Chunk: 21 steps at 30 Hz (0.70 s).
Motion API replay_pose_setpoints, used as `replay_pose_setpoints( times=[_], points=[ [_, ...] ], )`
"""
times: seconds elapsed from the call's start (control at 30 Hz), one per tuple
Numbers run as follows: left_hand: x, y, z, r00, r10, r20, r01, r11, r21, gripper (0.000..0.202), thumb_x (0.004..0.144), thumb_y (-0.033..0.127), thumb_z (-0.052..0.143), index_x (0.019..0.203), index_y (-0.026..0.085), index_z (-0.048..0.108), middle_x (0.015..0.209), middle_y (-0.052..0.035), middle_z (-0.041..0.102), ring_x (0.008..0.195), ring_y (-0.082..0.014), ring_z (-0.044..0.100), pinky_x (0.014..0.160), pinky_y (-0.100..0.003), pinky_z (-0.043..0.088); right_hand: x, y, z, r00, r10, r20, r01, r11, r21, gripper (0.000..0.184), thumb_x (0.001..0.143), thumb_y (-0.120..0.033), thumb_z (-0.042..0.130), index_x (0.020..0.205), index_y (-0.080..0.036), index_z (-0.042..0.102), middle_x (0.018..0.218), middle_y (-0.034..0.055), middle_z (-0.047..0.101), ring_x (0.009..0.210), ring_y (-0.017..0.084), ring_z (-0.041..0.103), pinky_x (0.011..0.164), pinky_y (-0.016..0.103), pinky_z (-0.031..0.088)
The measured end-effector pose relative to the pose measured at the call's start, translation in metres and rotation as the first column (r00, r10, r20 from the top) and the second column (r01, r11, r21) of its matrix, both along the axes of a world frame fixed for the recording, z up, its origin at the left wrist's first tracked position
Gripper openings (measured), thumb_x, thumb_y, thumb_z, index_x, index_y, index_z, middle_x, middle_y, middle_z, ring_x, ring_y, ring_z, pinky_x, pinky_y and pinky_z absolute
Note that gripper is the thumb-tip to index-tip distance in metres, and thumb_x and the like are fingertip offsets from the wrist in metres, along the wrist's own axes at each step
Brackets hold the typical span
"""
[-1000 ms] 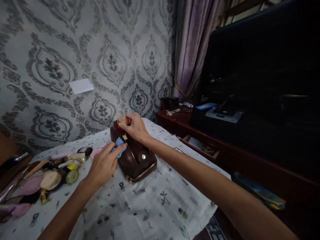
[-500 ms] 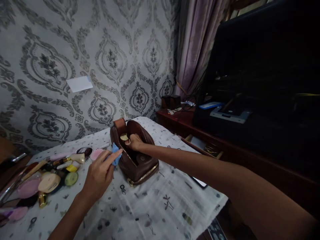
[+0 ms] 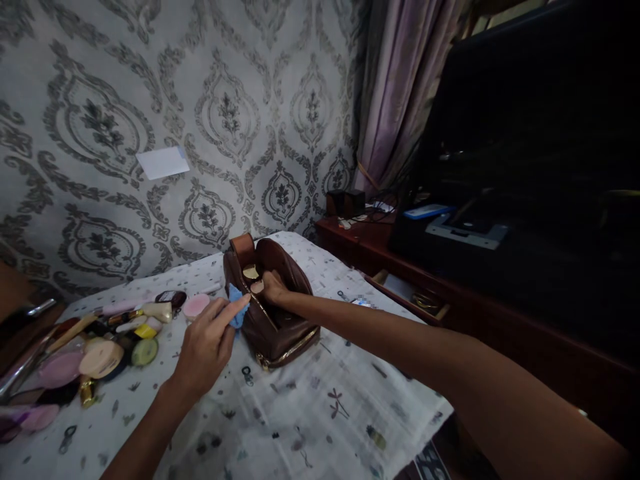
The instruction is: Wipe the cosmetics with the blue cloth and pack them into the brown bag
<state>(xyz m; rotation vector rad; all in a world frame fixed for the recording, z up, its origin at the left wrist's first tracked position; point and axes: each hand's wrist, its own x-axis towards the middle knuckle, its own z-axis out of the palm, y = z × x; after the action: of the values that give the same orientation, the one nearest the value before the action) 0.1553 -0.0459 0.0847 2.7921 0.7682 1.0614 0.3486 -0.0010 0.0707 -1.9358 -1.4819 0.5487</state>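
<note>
A brown bag [image 3: 273, 340] with a gold zip lies unzipped on the patterned white cloth. My right hand [image 3: 274, 288] reaches down inside it, and the bag's wall hides the fingertips. Next to that hand, within the bag, are a gold-coloured round item [image 3: 251, 271] and a small pinkish round item [image 3: 257, 287]. My left hand [image 3: 206, 343] is at the bag's near left side, closed on a crumpled blue cloth [image 3: 238, 310], with the index finger extended along the zip edge. A round pink compact [image 3: 196, 306] lies just beyond the left hand.
Makeup items and brushes [image 3: 100, 360] are piled at the left of the white cloth [image 3: 280, 427]. On the right stands a dark red desk [image 3: 350, 240] with a drawer [image 3: 410, 293] pulled out and a large black screen [image 3: 525, 167]. Wallpaper covers the wall behind.
My right hand has shifted a little deeper into the bag, and the pinkish round item now shows beside it. My left hand keeps its hold on the blue cloth. The view has tilted slightly.
</note>
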Motion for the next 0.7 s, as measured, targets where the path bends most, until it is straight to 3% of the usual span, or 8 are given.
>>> replay_pose_setpoints(
  times=[0.17, 0.27, 0.37, 0.47, 0.53, 0.6, 0.7],
  points=[
    [-0.009, -0.005, -0.008, 0.999, 0.036, -0.026, -0.036, 0.999, -0.018, 0.052, 0.091, 0.011, 0.038, 0.14, 0.024, 0.05, 0.09, -0.0046, 0.059, 0.083, -0.0183, 0.058, 0.072, -0.028, 0.048, 0.007, 0.004, 0.019, 1.0, -0.025, -0.009, 0.025, 0.998, 0.059, 0.028, 0.063, -0.013, 0.08, 0.089, -0.007, 0.071, 0.104, 0.0192, 0.071, 0.097, 0.03, 0.068, 0.078, 0.029, 0.053],
    [-0.024, -0.007, -0.026, 0.996, 0.073, -0.047, -0.075, 0.997, -0.031, 0.052, 0.089, 0.011, 0.039, 0.139, 0.022, 0.051, 0.102, -0.0075, 0.064, 0.094, -0.0203, 0.062, 0.078, -0.029, 0.051, 0.013, 0.0, 0.036, 0.999, 0.008, -0.031, -0.003, 0.988, 0.156, 0.029, 0.075, -0.017, 0.071, 0.103, -0.009, 0.068, 0.108, 0.0148, 0.07, 0.102, 0.025, 0.066, 0.088, 0.031, 0.051],
    [-0.043, -0.005, -0.049, 0.985, 0.124, -0.122, -0.132, 0.989, -0.067, 0.043, 0.087, 0.01, 0.039, 0.121, 0.021, 0.063, 0.106, -0.0085, 0.065, 0.096, -0.021, 0.064, 0.079, -0.03, 0.052, 0.016, -0.015, 0.049, 0.993, 0.086, -0.082, -0.057, 0.951, 0.303, 0.03, 0.084, -0.016, 0.059, 0.113, -0.013, 0.064, 0.111, 0.0085, 0.069, 0.101, 0.017, 0.065, 0.092, 0.029, 0.05],
    [-0.061, 0.003, -0.064, 0.955, 0.214, -0.207, -0.245, 0.96, -0.136, 0.039, 0.086, 0.01, 0.039, 0.112, 0.022, 0.067, 0.106, -0.0081, 0.066, 0.096, -0.0215, 0.065, 0.079, -0.032, 0.053, 0.008, -0.041, 0.054, 0.962, 0.232, -0.145, -0.111, 0.816, 0.568, 0.023, 0.082, -0.015, 0.056, 0.103, -0.015, 0.066, 0.102, 0.0072, 0.068, 0.094, 0.017, 0.065, 0.085, 0.031, 0.054],
    [-0.069, 0.013, -0.066, 0.932, 0.287, -0.221, -0.324, 0.933, -0.154, 0.039, 0.085, 0.01, 0.041, 0.112, 0.021, 0.066, 0.108, -0.0082, 0.066, 0.099, -0.0226, 0.064, 0.083, -0.034, 0.053, -0.003, -0.062, 0.054, 0.944, 0.317, -0.093, -0.173, 0.713, 0.679, 0.021, 0.084, -0.016, 0.053, 0.101, -0.018, 0.066, 0.103, 0.0074, 0.065, 0.096, 0.018, 0.064, 0.082, 0.031, 0.055],
    [-0.072, 0.028, -0.063, 0.905, 0.369, -0.214, -0.401, 0.906, -0.133, 0.04, 0.085, 0.009, 0.042, 0.116, 0.02, 0.065, 0.109, -0.0084, 0.065, 0.104, -0.0237, 0.061, 0.088, -0.036, 0.051, -0.017, -0.081, 0.05, 0.923, 0.386, 0.002, -0.263, 0.624, 0.736, 0.02, 0.087, -0.016, 0.052, 0.1, -0.02, 0.066, 0.109, 0.0089, 0.063, 0.101, 0.02, 0.063, 0.083, 0.033, 0.055],
    [-0.069, 0.056, -0.054, 0.84, 0.483, -0.245, -0.519, 0.848, -0.106, 0.041, 0.086, 0.009, 0.042, 0.123, 0.018, 0.06, 0.115, -0.0104, 0.061, 0.114, -0.0245, 0.056, 0.096, -0.037, 0.046, -0.041, -0.103, 0.037, 0.864, 0.483, 0.141, -0.42, 0.537, 0.732, 0.022, 0.091, -0.013, 0.049, 0.101, -0.021, 0.066, 0.112, 0.0099, 0.063, 0.105, 0.02, 0.062, 0.09, 0.036, 0.052]
  ],
)
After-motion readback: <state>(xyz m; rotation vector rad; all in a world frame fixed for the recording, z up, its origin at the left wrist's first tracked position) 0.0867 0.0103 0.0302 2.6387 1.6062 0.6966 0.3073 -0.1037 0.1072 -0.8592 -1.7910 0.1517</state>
